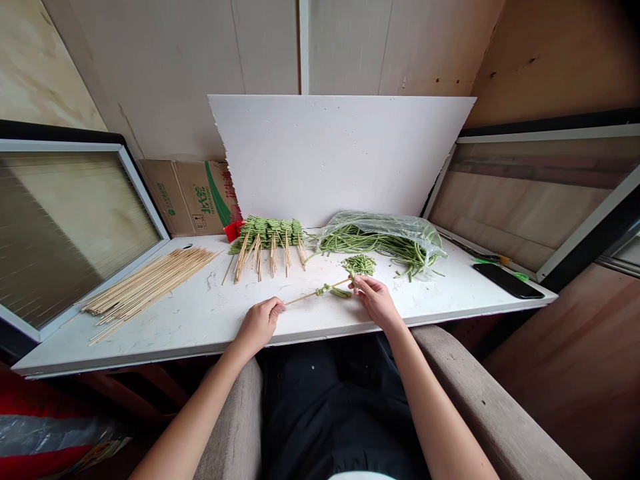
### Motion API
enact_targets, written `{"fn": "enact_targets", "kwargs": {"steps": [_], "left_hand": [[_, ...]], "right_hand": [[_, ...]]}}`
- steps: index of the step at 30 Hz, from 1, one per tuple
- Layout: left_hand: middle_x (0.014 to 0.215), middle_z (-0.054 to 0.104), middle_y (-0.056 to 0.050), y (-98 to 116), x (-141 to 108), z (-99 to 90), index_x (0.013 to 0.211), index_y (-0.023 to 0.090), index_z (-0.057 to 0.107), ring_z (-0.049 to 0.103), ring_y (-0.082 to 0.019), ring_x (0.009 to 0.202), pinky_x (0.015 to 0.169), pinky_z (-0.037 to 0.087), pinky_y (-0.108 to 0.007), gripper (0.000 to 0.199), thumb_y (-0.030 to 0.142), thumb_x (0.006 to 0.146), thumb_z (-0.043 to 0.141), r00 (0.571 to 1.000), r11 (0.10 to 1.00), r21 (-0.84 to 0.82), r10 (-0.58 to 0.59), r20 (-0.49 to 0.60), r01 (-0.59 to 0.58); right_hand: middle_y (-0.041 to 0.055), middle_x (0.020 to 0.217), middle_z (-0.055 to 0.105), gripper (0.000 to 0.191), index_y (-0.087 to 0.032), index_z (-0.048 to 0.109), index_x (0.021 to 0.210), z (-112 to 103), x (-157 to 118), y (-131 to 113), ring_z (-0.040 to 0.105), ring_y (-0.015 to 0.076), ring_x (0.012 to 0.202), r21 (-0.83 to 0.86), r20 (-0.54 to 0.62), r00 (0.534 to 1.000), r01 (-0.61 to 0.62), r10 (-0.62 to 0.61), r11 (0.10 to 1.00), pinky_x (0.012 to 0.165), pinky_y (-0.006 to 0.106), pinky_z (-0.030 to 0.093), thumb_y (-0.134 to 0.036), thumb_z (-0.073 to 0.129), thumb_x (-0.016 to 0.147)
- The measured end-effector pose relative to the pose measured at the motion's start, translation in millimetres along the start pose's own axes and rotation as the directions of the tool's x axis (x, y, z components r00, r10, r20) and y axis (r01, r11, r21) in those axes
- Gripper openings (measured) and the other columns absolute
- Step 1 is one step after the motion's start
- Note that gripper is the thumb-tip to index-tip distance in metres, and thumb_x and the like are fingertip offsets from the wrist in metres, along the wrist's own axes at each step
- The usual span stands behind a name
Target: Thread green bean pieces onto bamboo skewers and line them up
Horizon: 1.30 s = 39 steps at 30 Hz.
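Head view: skewer (300, 298) over bench (200, 333), long axis slanting away & right from L grip (260, 325), closed on its near end, to R grip (376, 300), pinching bean (352, 273) approx. at far tip; threaded bits (325, 290) nearer R; cut pile (361, 265) just beyond R, well apart from L

The bare left hand (259, 325) hides the near end of the thin tan wooden skewer (305, 297); the bare right hand (375, 300) partly covers a short green bean piece (351, 274). The white rectangular board (345, 160) blocks part of the brown cardboard box (185, 193), its smallest print illegible. The left edge crops a red-and-grey sack (45, 430).
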<state>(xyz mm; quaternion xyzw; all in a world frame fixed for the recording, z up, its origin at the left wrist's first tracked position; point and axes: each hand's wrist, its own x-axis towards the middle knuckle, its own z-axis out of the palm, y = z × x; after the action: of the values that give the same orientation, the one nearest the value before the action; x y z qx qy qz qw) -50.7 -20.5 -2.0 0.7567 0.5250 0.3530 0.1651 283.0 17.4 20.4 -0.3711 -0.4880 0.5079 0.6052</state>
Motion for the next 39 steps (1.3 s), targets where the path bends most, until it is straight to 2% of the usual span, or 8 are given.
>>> {"fn": "enact_targets", "kwargs": {"steps": [15, 24, 39], "left_hand": [[0.09, 0.078, -0.004, -0.8, 0.1, 0.4, 0.09, 0.023, 0.068, 0.07, -0.021, 0.083, 0.077, 0.049, -0.032, 0.029, 0.036, 0.104, 0.047, 1.0, 1.0, 0.008, 0.001, -0.007, -0.001], [0.089, 0.078, -0.004, -3.2, 0.3, 1.0, 0.088, 0.023, 0.067, 0.071, -0.022, 0.082, 0.077, 0.05, -0.032, 0.029, 0.036, 0.104, 0.047, 1.0, 1.0, 0.007, 0.007, -0.015, -0.006], [0.09, 0.079, -0.005, -2.8, 0.9, 0.5, 0.087, 0.023, 0.068, 0.072, -0.022, 0.084, 0.079, 0.052, -0.032, 0.027, 0.031, 0.102, 0.047, 1.0, 1.0, 0.012, 0.004, -0.025, -0.004]], "right_hand": [[0.0047, 0.084, 0.072, 0.037, -0.023, 0.082, 0.086, -3.7, 1.5, 6.2, 0.056, 0.016, 0.072, -0.018, -0.015, 1.0, 0.008, -0.008, 1.0, 0.073, 0.031, 0.049, -0.057, 0.09, 0.074], [0.0046, 0.085, 0.074, 0.034, -0.024, 0.083, 0.089, -8.8, 3.1, 12.8, 0.063, 0.0189, 0.079, -0.046, -0.007, 0.999, 0.039, -0.04, 0.998, 0.077, 0.032, 0.051, -0.055, 0.089, 0.076], [0.0062, 0.083, 0.076, 0.039, -0.023, 0.083, 0.088, -8.8, 1.4, 13.2, 0.066, 0.0234, 0.082, -0.133, -0.015, 0.998, 0.06, -0.063, 0.989, 0.081, 0.036, 0.052, -0.059, 0.088, 0.074]]}}
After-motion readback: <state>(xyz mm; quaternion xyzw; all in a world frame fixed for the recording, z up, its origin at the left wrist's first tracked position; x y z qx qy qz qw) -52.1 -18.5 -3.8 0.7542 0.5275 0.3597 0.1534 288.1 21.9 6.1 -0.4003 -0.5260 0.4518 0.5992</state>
